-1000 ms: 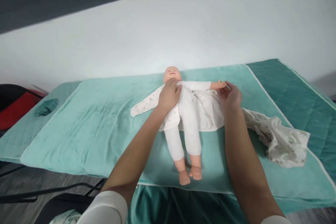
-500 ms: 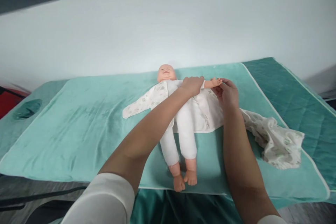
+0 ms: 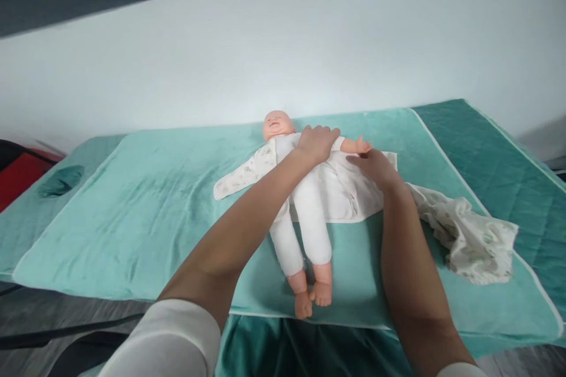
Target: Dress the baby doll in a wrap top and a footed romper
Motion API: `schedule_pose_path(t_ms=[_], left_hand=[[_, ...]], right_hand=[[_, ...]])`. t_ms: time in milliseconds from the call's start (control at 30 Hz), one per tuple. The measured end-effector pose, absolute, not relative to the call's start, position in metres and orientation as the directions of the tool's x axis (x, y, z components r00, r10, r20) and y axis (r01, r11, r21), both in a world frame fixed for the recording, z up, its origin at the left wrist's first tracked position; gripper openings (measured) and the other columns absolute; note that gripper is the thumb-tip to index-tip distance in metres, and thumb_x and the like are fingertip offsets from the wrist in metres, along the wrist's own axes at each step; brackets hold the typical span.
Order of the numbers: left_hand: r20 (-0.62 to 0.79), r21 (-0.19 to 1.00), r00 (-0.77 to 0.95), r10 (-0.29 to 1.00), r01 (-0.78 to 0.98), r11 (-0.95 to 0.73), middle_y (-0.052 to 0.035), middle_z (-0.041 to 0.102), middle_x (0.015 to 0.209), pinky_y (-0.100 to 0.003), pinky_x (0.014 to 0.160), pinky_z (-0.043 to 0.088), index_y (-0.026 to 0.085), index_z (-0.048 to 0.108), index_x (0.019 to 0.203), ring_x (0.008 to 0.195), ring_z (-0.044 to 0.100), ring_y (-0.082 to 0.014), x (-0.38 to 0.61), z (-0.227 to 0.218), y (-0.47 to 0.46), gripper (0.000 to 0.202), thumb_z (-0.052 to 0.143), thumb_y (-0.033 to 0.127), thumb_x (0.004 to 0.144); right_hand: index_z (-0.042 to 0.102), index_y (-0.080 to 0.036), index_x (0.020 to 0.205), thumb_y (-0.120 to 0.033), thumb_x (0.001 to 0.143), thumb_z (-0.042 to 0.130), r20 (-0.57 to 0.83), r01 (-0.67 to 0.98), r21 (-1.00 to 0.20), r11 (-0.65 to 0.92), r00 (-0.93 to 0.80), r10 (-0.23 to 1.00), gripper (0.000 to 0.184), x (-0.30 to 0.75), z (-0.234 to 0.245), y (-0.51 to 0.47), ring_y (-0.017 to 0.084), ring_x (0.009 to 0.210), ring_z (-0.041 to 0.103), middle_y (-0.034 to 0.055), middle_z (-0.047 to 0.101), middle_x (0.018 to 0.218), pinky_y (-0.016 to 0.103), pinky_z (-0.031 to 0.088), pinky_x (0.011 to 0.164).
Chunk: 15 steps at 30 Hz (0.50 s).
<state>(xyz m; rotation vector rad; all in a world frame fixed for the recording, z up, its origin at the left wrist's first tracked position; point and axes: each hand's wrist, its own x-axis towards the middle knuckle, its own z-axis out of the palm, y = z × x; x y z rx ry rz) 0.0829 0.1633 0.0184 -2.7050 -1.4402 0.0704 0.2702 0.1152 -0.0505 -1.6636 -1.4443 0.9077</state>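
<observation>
A baby doll point(image 3: 277, 126) in white underclothes lies on its back, bare feet towards me. A white printed baby jacket point(image 3: 349, 191) is spread under it. One patterned sleeve point(image 3: 241, 179) covers the doll's arm on the left side. The doll's other arm point(image 3: 351, 145) stretches out to the right, its forearm bare. My left hand point(image 3: 317, 142) is closed around the upper part of that arm, near the shoulder. Just below the doll's hand, my right hand point(image 3: 375, 168) rests on the jacket cloth, its visible fingers stretched to the left. Some of its fingers are hidden.
A crumpled white printed baby garment point(image 3: 481, 244) lies at the right. The light green cover point(image 3: 168, 218) lies over a darker green padded bed, which has a round hole point(image 3: 62, 181) at its left end. A white wall point(image 3: 283, 41) stands right behind.
My right hand has left the doll's fingers and moved down onto the jacket. The doll's arm has sunk slightly. My left hand stays on the upper arm.
</observation>
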Motion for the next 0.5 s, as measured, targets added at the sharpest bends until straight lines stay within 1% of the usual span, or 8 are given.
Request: schedule_pose_path(t_ms=[67, 100, 167, 233, 300, 333, 400, 500], left_hand=[[-0.018, -0.095, 0.552, 0.834, 0.829, -0.551, -0.0122, 0.070, 0.116, -0.044, 0.095, 0.043, 0.022, 0.061, 0.125, 0.111, 0.063, -0.0294, 0.081, 0.018, 0.162, 0.042, 0.053, 0.005, 0.087], [-0.025, -0.092, 0.547, 0.836, 0.832, -0.547, -0.0121, 0.070, 0.116, -0.044, 0.097, 0.041, 0.022, 0.064, 0.122, 0.112, 0.062, -0.0297, 0.081, 0.019, 0.162, 0.040, 0.055, 0.005, 0.086], [-0.040, -0.076, 0.524, 0.851, 0.848, -0.525, -0.0124, 0.071, 0.113, -0.046, 0.100, 0.039, 0.022, 0.069, 0.113, 0.114, 0.061, -0.0311, 0.081, 0.018, 0.162, 0.034, 0.061, 0.006, 0.084], [-0.068, -0.071, 0.482, 0.874, 0.871, -0.486, -0.0139, 0.072, 0.109, -0.049, 0.102, 0.036, 0.020, 0.073, 0.101, 0.116, 0.059, -0.0334, 0.084, 0.017, 0.163, 0.025, 0.068, 0.007, 0.080], [-0.100, -0.098, 0.436, 0.895, 0.890, -0.445, -0.0154, 0.072, 0.106, -0.052, 0.104, 0.035, 0.018, 0.074, 0.092, 0.116, 0.058, -0.0355, 0.089, 0.013, 0.164, 0.019, 0.073, 0.008, 0.076], [-0.107, -0.117, 0.421, 0.901, 0.895, -0.431, -0.0155, 0.072, 0.107, -0.053, 0.104, 0.035, 0.018, 0.074, 0.092, 0.116, 0.057, -0.0358, 0.092, 0.010, 0.164, 0.019, 0.074, 0.009, 0.075], [-0.085, -0.139, 0.410, 0.908, 0.898, -0.419, -0.0152, 0.072, 0.111, -0.053, 0.103, 0.036, 0.019, 0.074, 0.100, 0.116, 0.058, -0.0354, 0.097, 0.004, 0.165, 0.023, 0.072, 0.011, 0.078], [-0.024, -0.102, 0.407, 0.913, 0.908, -0.407, -0.0174, 0.070, 0.121, -0.051, 0.103, 0.039, 0.016, 0.068, 0.118, 0.119, 0.059, -0.0348, 0.100, -0.002, 0.164, 0.034, 0.069, 0.017, 0.084]], right_hand=[[0.054, -0.022, 0.069, -0.038, 0.072, 0.073, -0.106, 0.239, -0.956, -0.169, 0.254, 0.961, 0.025, 0.276, -0.049, 0.117, 0.012, 0.055, 0.039, -0.0051, 0.048, 0.055, 0.026, 0.028, 0.052], [0.052, -0.023, 0.068, -0.035, 0.071, 0.073, -0.135, 0.119, -0.976, -0.181, 0.320, 0.938, 0.025, 0.279, -0.048, 0.119, 0.011, 0.053, 0.037, -0.0060, 0.045, 0.054, 0.026, 0.027, 0.050], [0.045, -0.024, 0.064, -0.030, 0.068, 0.074, -0.150, -0.097, -0.988, -0.121, 0.389, 0.909, 0.030, 0.285, -0.047, 0.122, 0.011, 0.050, 0.034, -0.0068, 0.039, 0.053, 0.026, 0.027, 0.046], [0.040, -0.025, 0.062, -0.030, 0.070, 0.074, -0.103, -0.265, -0.964, 0.007, 0.396, 0.913, 0.035, 0.287, -0.046, 0.125, 0.011, 0.049, 0.035, -0.0064, 0.037, 0.055, 0.026, 0.031, 0.046], [0.040, -0.026, 0.064, -0.030, 0.073, 0.076, -0.043, -0.370, -0.921, 0.119, 0.402, 0.915, 0.037, 0.286, -0.044, 0.126, 0.012, 0.050, 0.037, -0.0058, 0.038, 0.057, 0.027, 0.037, 0.047], [0.041, -0.026, 0.065, -0.031, 0.074, 0.076, -0.022, -0.408, -0.900, 0.153, 0.394, 0.919, 0.037, 0.283, -0.043, 0.125, 0.012, 0.050, 0.038, -0.0057, 0.039, 0.058, 0.027, 0.040, 0.048], [0.044, -0.026, 0.068, -0.032, 0.076, 0.077, 0.004, -0.467, -0.867, 0.176, 0.347, 0.938, 0.034, 0.272, -0.037, 0.120, 0.012, 0.051, 0.042, -0.0055, 0.043, 0.060, 0.028, 0.046, 0.052], [0.053, -0.025, 0.077, -0.036, 0.078, 0.079, 0.025, -0.517, -0.847, 0.121, 0.189, 0.982, 0.028, 0.248, -0.026, 0.108, 0.012, 0.054, 0.051, -0.0052, 0.054, 0.066, 0.028, 0.052, 0.058]])
